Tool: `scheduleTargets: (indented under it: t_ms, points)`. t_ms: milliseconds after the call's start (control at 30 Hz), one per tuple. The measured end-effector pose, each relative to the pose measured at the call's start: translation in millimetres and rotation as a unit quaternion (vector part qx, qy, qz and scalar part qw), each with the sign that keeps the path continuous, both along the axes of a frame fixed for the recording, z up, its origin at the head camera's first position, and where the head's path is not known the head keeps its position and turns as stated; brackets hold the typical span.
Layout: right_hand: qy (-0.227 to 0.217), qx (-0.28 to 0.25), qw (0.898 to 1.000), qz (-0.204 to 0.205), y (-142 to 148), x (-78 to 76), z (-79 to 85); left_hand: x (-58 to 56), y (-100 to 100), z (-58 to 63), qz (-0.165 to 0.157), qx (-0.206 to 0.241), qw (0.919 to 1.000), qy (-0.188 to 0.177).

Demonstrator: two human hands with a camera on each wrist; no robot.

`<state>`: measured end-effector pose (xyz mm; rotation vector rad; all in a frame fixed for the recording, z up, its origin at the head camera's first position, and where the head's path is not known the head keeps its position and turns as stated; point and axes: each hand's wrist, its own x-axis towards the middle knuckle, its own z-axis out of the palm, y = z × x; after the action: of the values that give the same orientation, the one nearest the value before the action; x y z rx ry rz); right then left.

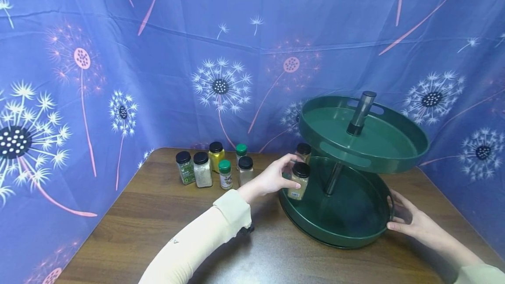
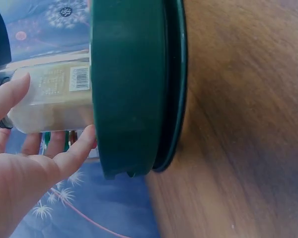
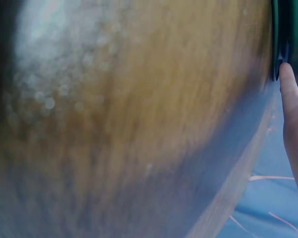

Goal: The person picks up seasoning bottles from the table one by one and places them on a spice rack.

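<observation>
My left hand [image 1: 272, 178] grips a square spice jar [image 1: 296, 190] with a black lid and tan contents. In the left wrist view the thumb lies across the jar's upper part, with fingers beneath, and the jar's base is hidden behind the rim of the green lower tray [image 2: 129, 89]. Another black-lidded jar [image 1: 304, 149] stands just behind, at the tray's left side. This tray belongs to a two-tier green stand [image 1: 334, 179] with a dark post. At the right side my right hand [image 1: 414, 220] holds the lower tray's rim, thumb in front and fingers behind.
Left of the stand, several spice jars are grouped on the wooden table [image 1: 158, 214], among them a yellow jar [image 1: 216, 157] and a green-capped jar [image 1: 225, 176]. The upper tray [image 1: 394, 163] overhangs the lower one. A blue dandelion-print cloth [image 1: 165, 78] hangs behind.
</observation>
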<state>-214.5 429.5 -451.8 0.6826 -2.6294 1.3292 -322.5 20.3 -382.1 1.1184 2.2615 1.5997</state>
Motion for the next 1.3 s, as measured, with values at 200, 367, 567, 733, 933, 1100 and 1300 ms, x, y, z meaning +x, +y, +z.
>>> scheduleTargets:
  t_ms: [200, 367, 567, 733, 933, 1100, 1300]
  points:
    - [-0.003, 0.001, 1.0, -0.001, -0.6, -0.1, 0.9, 1.1, 5.5, -3.1, -0.001, -0.017, 0.9993, 0.033]
    - [-0.012, 0.01, 1.0, -0.008, 1.1, 0.5, 1.5, 3.4, 8.5, -1.0, 0.02, -0.058, 0.9963, 0.059]
    - [-0.019, 0.017, 1.0, -0.012, 1.5, 1.0, 1.7, 5.9, 12.0, 0.7, 0.051, -0.118, 0.9873, 0.093]
    - [-0.012, 0.012, 1.0, -0.006, 0.4, 0.8, 1.2, 7.1, 14.1, 1.1, 0.072, -0.136, 0.9824, 0.106]
    - [-0.009, 0.01, 1.0, -0.003, -0.5, 0.9, 1.5, 6.2, 12.9, -0.6, 0.078, -0.131, 0.9843, 0.09]
    - [-0.01, 0.013, 1.0, -0.005, -1.0, 2.0, 3.1, 4.7, 12.1, -1.6, 0.086, -0.13, 0.9858, 0.064]
    - [-0.014, 0.008, 1.0, -0.006, -1.3, 2.3, 3.2, 5.1, 12.5, -0.7, 0.092, -0.129, 0.9862, 0.048]
